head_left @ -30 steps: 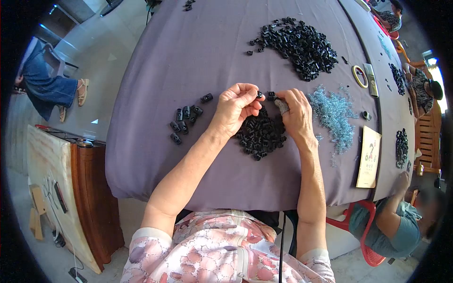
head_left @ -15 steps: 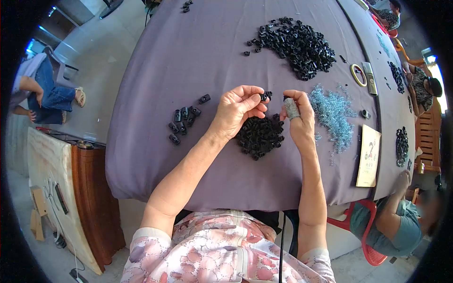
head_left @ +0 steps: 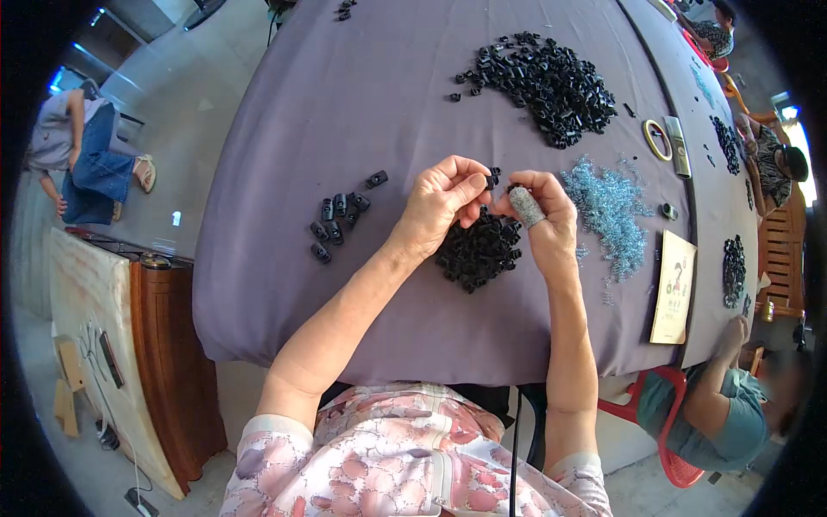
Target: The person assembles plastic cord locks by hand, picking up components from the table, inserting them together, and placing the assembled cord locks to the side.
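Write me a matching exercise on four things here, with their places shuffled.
Things
1. Cream rectangular booklet
2. Small black piece
3. Rough grey finger wrap
4. Small pale-blue coils

Places
A. Worn on the right hand
B. Heaped to the right of that hand
C. Lying flat beside the dark line across the purple-grey tablecloth
D. Held at the fingertips of the left hand

Pairs: 1-C, 2-D, 3-A, 4-B.

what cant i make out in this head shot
Black piece in left hand, head view: mostly hidden by its fingers.
Anything in right hand, head view: covered by that hand.
Print on booklet, head view: too small.
Table, head view: far end cut off by frame.
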A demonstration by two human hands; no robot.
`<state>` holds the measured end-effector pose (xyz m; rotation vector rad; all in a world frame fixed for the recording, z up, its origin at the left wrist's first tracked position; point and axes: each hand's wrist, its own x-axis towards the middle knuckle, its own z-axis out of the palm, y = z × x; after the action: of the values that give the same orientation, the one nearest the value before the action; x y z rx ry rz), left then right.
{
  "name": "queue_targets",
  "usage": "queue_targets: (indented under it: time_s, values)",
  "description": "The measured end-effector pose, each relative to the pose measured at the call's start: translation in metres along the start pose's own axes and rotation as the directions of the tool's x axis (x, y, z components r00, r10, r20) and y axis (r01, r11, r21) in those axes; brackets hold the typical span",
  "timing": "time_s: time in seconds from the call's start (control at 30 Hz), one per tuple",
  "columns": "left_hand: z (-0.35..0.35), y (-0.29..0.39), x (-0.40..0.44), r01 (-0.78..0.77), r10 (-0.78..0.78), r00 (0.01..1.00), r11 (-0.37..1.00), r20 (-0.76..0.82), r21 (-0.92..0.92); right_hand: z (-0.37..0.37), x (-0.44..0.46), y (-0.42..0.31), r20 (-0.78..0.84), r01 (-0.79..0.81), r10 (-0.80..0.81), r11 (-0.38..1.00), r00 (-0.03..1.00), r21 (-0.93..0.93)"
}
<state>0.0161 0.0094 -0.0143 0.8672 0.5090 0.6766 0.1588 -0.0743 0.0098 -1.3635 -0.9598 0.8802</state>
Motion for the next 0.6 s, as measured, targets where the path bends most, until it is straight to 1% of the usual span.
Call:
queue_targets:
  time_s: [0.03,0.13,0.23,0.43,0.6]
  values:
    - [0.0003,-0.0002,0.0002,-0.003,0.003,1.0,1.0,0.002,0.006,0.0008,0.0006,-0.0001,-0.022,-0.015,0.016,0.998,1.0,0.062]
    - [0.0016,-0.0002,0.0004,-0.013,0.013,1.0,1.0,0.007,0.019,-0.0027,0.0008,0.0022,-0.025,0.018,-0.015,0.992,1.0,0.123]
    - [0.0031,-0.0014,-0.0002,-0.024,0.024,1.0,0.999,0.015,0.02,-0.0047,0.0006,0.0064,-0.025,0.043,-0.04,0.99,0.999,0.131]
    - [0.005,-0.0021,-0.0015,-0.03,0.029,0.999,0.999,0.04,0.021,-0.001,-0.0017,0.0055,-0.038,0.045,-0.036,0.969,0.999,0.242]
    - [0.007,-0.0029,-0.0021,-0.028,0.028,0.997,1.0,0.07,0.001,0.0004,-0.0015,0.0094,-0.076,0.11,-0.1,0.985,0.992,0.131]
